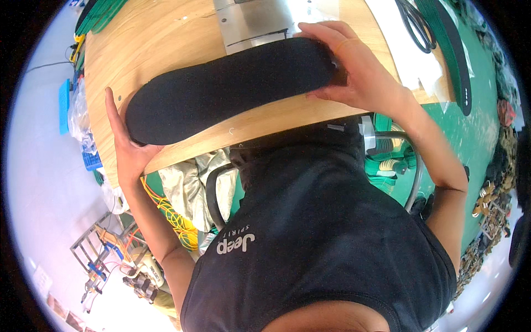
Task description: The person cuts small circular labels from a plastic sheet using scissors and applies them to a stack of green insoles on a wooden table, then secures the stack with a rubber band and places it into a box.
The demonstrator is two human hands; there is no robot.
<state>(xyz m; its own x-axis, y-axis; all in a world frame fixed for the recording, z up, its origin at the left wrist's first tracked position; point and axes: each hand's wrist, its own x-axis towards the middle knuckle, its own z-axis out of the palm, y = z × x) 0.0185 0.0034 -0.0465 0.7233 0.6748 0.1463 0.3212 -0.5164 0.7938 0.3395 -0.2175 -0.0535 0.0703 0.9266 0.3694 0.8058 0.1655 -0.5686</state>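
A long black insole (227, 91) lies slantwise over the wooden table near its front edge, its broader end to the left. My left hand (128, 149) cups that broader end, with the thumb along the near edge and the fingers stretched up the outer side. Around the narrower right end curves my right hand (362, 72), fingers on the far edge and thumb on the near one. Both hands are closed on the insole from its two ends. Its underside is hidden, so I cannot tell whether it rests on the wood or is slightly raised.
Just beyond the insole is a metal plate (235, 27) on the table (171, 33). Green-and-black insoles (102, 14) sit at the far left, more (451, 50) along the right edge. A black cable (417, 25) lies on white sheeting (394, 39). Silvery cloth (185, 191) hangs below.
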